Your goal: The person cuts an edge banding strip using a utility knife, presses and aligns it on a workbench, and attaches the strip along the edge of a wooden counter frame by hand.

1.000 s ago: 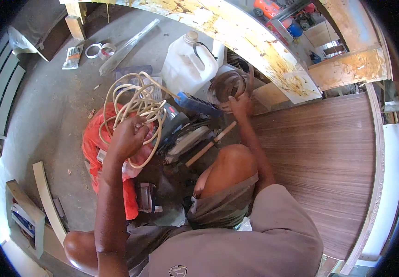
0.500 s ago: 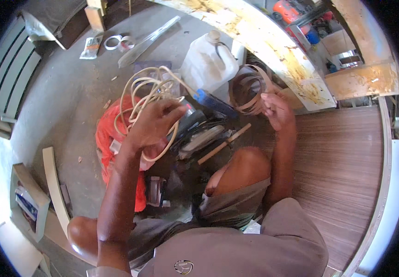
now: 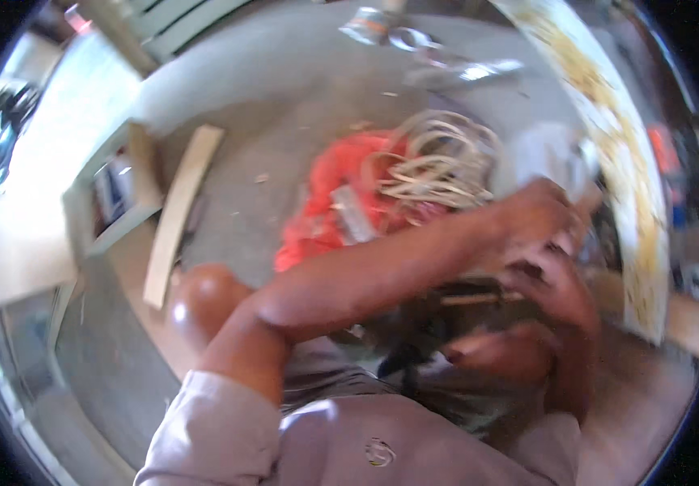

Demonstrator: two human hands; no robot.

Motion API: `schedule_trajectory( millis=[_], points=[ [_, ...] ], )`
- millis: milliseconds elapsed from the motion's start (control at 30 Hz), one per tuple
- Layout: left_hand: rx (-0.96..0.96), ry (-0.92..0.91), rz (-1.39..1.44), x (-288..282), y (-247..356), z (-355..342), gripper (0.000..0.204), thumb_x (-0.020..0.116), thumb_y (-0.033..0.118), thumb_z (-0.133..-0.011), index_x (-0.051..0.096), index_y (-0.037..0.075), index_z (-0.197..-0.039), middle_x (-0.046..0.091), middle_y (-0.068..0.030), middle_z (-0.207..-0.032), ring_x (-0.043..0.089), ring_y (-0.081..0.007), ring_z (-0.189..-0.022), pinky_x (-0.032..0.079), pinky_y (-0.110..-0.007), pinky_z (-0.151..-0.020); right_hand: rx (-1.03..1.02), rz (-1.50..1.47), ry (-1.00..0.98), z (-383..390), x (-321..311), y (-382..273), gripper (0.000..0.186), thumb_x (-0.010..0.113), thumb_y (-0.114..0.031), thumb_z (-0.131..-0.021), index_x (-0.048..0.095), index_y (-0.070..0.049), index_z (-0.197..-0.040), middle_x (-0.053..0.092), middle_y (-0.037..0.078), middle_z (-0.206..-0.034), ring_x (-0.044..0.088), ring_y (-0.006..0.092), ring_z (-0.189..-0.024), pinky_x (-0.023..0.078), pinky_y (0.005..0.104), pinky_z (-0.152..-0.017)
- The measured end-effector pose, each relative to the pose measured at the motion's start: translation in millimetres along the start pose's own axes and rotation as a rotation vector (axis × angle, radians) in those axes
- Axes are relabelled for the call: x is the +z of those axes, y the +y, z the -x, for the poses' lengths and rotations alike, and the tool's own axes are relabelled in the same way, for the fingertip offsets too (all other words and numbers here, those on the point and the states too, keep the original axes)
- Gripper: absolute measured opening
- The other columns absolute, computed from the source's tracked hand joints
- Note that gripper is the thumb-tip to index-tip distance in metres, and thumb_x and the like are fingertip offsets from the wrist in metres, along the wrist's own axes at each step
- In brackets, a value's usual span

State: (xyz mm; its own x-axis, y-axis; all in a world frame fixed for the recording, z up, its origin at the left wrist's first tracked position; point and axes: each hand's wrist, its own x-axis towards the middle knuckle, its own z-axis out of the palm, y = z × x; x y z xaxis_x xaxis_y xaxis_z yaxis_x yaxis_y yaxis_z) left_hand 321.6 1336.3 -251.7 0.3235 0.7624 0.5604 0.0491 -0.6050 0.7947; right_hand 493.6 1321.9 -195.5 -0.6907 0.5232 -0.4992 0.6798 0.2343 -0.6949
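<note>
My left hand [image 3: 537, 215] reaches across to the right and its fingers curl closed; whatever is in them is hidden. Just below it is my right hand [image 3: 556, 279], fingers bent, smeared by motion. A tan-brown patch beside the hands looks like part of the coil of brown strip [image 3: 585, 217], mostly covered by them. Left of the hands, a coiled cream cable [image 3: 438, 166] lies on a red-orange sack [image 3: 337, 174]. Behind the hands stands a whitish plastic jerrycan [image 3: 548, 154]. Beneath my left forearm, a thin wooden stick [image 3: 479, 299] shows partly.
A pale curved board [image 3: 181, 215] and an open wooden box [image 3: 127, 190] lie to the left. Tape rolls [image 3: 411, 38] and a clear plastic wrapper [image 3: 487, 70] are on the far floor. A stained white panel [image 3: 608, 130] slants along the right, near a brown wood-grain board [image 3: 633, 397].
My left hand has moved from above the cable to my right hand. The coil, plainly visible in my right hand before, is now mostly hidden. The whole view has swung left.
</note>
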Motion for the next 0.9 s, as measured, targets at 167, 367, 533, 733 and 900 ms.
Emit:
schedule_trajectory(
  millis=[167, 367, 533, 733, 900],
  points=[
    [-0.752, -0.190, 0.598, -68, 21, 34, 0.022, 0.064, 0.019, -0.090, 0.069, -0.001, -0.097, 0.066, -0.0068, -0.080, 0.067, -0.0173, -0.065, 0.055, -0.032, -0.057, -0.191, -0.077, 0.377, 13, -35, -38, 0.016, 0.066, -0.015, -0.096, 0.066, 0.002, -0.096, 0.066, 0.008, -0.092, 0.061, 0.0157, -0.086, 0.046, 0.0289, -0.081],
    [-0.761, -0.491, 0.320, -178, 47, 96, 0.036, 0.070, 0.037, -0.097, 0.070, 0.001, -0.100, 0.064, -0.0006, -0.072, 0.061, -0.0071, -0.064, 0.050, -0.026, -0.053, -0.373, 0.123, 0.442, -45, -40, -17, 0.023, 0.057, -0.018, -0.103, 0.065, 0.001, -0.112, 0.067, 0.007, -0.099, 0.061, 0.0172, -0.095, 0.048, 0.0319, -0.086],
    [-1.027, -0.443, 0.073, -239, 44, 158, 0.030, 0.070, 0.031, -0.097, 0.072, 0.002, -0.102, 0.067, -0.0016, -0.072, 0.064, -0.0104, -0.061, 0.053, -0.027, -0.055, -0.029, -0.131, -0.131, -84, -20, 11, 0.025, 0.060, -0.023, -0.104, 0.067, 0.000, -0.100, 0.064, 0.003, -0.077, 0.058, 0.0102, -0.069, 0.050, 0.0289, -0.064],
    [-1.319, -0.398, 0.044, -283, 10, 205, 0.029, 0.074, 0.031, -0.094, 0.074, 0.001, -0.094, 0.072, -0.0067, -0.073, 0.070, -0.0158, -0.063, 0.056, -0.030, -0.058, 0.125, 0.011, -0.060, -105, -8, 34, 0.028, 0.059, -0.024, -0.104, 0.063, 0.000, -0.089, 0.056, -0.001, -0.063, 0.050, 0.0086, -0.057, 0.042, 0.0301, -0.054],
    [-1.326, -0.424, 0.042, -286, -12, 215, 0.029, 0.075, 0.029, -0.093, 0.075, 0.000, -0.092, 0.074, -0.0108, -0.078, 0.071, -0.0186, -0.067, 0.057, -0.033, -0.062, 0.142, 0.096, -0.052, -114, 5, 48, 0.032, 0.061, -0.025, -0.102, 0.062, 0.001, -0.085, 0.054, 0.000, -0.062, 0.049, 0.0087, -0.058, 0.041, 0.0323, -0.054]
  ],
)
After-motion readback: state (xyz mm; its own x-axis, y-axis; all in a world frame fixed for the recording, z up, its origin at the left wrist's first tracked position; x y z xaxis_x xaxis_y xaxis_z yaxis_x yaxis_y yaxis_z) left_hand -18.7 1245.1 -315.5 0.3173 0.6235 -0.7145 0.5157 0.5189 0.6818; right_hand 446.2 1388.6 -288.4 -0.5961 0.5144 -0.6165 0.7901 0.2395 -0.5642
